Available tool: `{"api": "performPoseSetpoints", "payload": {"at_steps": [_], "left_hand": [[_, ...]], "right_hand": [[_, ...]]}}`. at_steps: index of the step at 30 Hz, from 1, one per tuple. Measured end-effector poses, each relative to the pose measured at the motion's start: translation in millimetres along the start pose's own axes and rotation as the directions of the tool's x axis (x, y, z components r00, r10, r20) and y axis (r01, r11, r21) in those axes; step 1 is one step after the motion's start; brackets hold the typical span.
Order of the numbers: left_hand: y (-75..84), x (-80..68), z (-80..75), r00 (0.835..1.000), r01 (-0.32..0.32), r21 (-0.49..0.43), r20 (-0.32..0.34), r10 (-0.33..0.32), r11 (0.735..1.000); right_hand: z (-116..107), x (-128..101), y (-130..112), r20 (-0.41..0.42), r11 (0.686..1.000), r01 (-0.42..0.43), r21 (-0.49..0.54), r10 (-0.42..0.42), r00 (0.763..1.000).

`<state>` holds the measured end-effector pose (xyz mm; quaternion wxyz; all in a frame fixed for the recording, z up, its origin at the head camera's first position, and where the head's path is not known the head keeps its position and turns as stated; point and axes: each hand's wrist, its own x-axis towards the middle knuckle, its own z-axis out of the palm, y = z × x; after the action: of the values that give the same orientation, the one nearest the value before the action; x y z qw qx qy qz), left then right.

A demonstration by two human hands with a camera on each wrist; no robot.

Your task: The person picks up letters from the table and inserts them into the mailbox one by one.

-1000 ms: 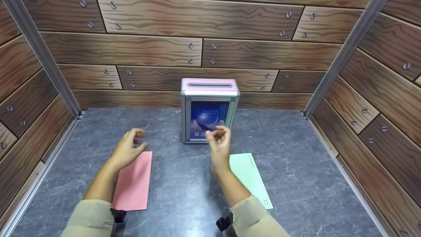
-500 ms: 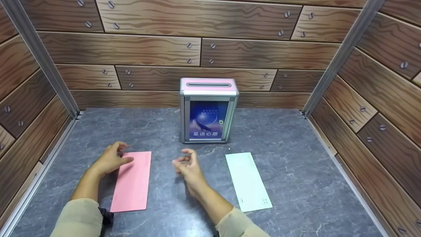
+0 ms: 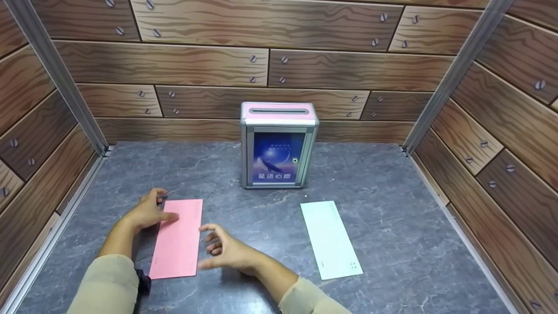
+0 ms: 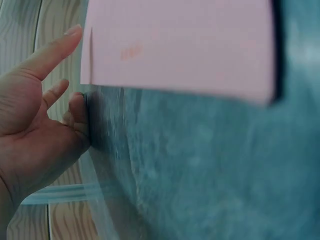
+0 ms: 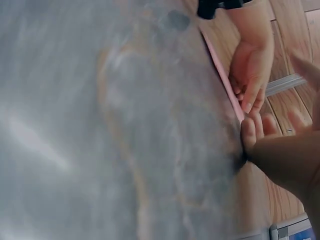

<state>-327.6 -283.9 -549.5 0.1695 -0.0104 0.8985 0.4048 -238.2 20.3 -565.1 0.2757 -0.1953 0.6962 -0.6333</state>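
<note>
A pink envelope [image 3: 179,244] lies flat on the grey marbled table, left of the middle. At its upper left edge is my left hand [image 3: 144,213], its thumb reaching over the paper and its fingers beside the edge. In the left wrist view the left hand [image 4: 37,115] has loose fingers beside the envelope [image 4: 175,45]. Just off the right edge of the envelope, my right hand [image 3: 229,252] has its thumb and fingers spread apart, holding nothing. The right wrist view shows the envelope [image 5: 222,70] edge-on, near the fingers of the right hand [image 5: 285,150].
Behind stands an upright silver-framed box [image 3: 279,157] with a pink top, a slot and a small lock on its blue picture door. A pale green envelope [image 3: 332,240] lies to the right. Wood-patterned walls [image 3: 218,67] enclose the back and both sides.
My right hand has swung from in front of the box down and left to the pink envelope. The left hand has lowered to that envelope's left edge. Both envelopes stay in place.
</note>
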Motion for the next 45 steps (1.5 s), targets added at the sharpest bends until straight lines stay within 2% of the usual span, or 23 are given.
{"api": "performPoseSetpoints", "payload": {"at_steps": [3,5,7,12,15,22,29,34,37,45], "left_hand": [[2.0,2.2,-1.8,1.0,-0.013,0.024,0.019,0.012,1.0],[2.7,3.2,-3.9,0.999,-0.024,0.037,0.031,0.023,0.999],[2.3,3.9,-6.3,0.998,-0.034,0.051,0.048,0.032,0.998],[1.6,3.9,-11.2,0.994,-0.025,0.093,0.105,0.016,0.995],[3.1,4.7,-12.6,0.992,-0.015,0.127,0.126,-0.001,0.992],[7.4,6.2,-11.9,0.994,-0.023,0.216,0.108,0.0,0.976],[9.5,5.9,-12.8,0.994,-0.034,0.259,0.106,0.006,0.965],[8.7,5.0,-11.1,0.996,-0.038,0.249,0.088,0.017,0.968],[6.6,4.4,-8.6,0.997,-0.064,0.225,0.066,0.05,0.972],[-2.4,-0.4,-2.7,0.994,-0.1,0.059,0.053,0.097,0.993]], "right_hand": [[-4,1,2,0.057,0.99,0.011,-0.137,-0.003,0.998],[-6,1,3,0.07,0.984,0.022,-0.177,-0.01,0.998],[-7,2,3,0.068,0.984,0.02,-0.176,-0.008,0.998],[-5,2,5,0.036,0.992,-0.01,-0.127,0.014,0.999],[-3,2,5,0.012,0.991,-0.016,-0.135,0.017,1.0],[0,4,5,-0.001,0.966,-0.012,-0.26,0.012,1.0],[1,4,4,-0.008,0.961,-0.015,-0.276,0.014,1.0],[2,4,5,-0.006,0.96,-0.018,-0.279,0.017,1.0],[3,4,5,-0.012,0.957,-0.028,-0.287,0.025,1.0],[11,3,2,-0.022,0.931,-0.033,-0.364,0.027,0.999]]}}
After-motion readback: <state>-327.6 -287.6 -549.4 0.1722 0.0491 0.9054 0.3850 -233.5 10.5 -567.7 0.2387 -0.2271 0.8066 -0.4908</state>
